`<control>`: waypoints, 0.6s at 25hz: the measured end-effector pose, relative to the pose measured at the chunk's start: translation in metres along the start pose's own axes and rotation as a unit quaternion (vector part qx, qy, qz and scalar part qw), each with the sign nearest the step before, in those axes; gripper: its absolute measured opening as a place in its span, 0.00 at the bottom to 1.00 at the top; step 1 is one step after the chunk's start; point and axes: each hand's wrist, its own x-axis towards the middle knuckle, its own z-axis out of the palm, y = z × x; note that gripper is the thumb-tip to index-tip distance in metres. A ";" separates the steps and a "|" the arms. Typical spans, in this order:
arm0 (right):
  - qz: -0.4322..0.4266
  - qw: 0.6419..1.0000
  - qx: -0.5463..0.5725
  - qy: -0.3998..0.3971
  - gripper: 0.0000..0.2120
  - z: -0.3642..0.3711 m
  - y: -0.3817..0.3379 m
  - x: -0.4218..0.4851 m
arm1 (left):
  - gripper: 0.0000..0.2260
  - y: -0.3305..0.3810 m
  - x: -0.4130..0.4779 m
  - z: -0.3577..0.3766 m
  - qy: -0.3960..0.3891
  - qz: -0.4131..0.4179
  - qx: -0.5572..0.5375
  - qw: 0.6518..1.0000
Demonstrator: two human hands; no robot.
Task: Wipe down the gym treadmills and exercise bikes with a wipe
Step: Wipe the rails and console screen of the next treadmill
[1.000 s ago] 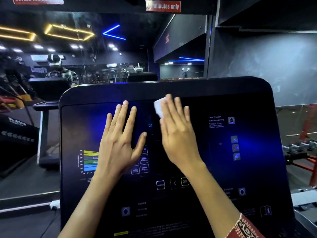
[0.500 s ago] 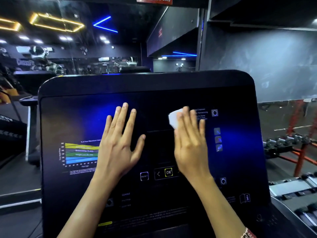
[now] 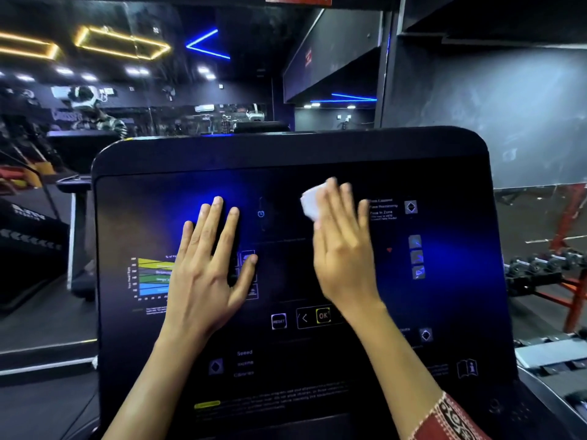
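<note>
Head view gives me both hands on the treadmill console [image 3: 286, 154]. My left hand [image 3: 209, 265] lies flat, fingers straight and spread, holding nothing, and covers the right end of the coloured chart [image 3: 149, 277]. My right hand [image 3: 344, 249] presses the white wipe [image 3: 311, 201] onto the dark panel with straight, blurred fingers. The wipe pokes out to the left of the index finger. Beyond those fingertips, bare panel runs up to the console's rounded top edge. To the right, open panel reaches the side edge. The OK button [image 3: 323, 315] sits just left of the wrist.
</note>
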 end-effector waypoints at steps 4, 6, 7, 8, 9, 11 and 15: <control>0.074 0.996 0.035 0.018 0.23 0.021 -0.046 0.024 | 0.27 -0.016 -0.006 -0.010 0.000 -0.013 0.009 1.000; -0.059 0.997 0.046 -0.030 0.22 0.026 -0.066 0.008 | 0.28 -0.023 -0.008 -0.014 -0.002 -0.014 0.003 1.000; -0.105 0.993 0.036 -0.046 0.22 0.025 -0.065 0.002 | 0.28 -0.027 -0.010 -0.016 -0.003 -0.013 0.001 1.000; -0.117 0.992 0.021 -0.043 0.21 0.022 -0.060 0.002 | 0.28 -0.032 -0.011 -0.018 -0.002 -0.013 0.000 1.000; -0.090 0.996 0.012 -0.027 0.21 0.023 -0.054 0.006 | 0.28 -0.036 -0.012 -0.020 0.000 -0.016 0.001 1.000; 0.038 0.999 0.019 0.008 0.22 0.026 -0.056 0.022 | 0.27 -0.043 -0.014 -0.023 0.002 -0.024 0.005 1.000; -0.051 0.998 0.038 -0.005 0.23 0.050 -0.102 0.031 | 0.28 -0.052 -0.021 -0.027 -0.006 -0.016 -0.007 1.000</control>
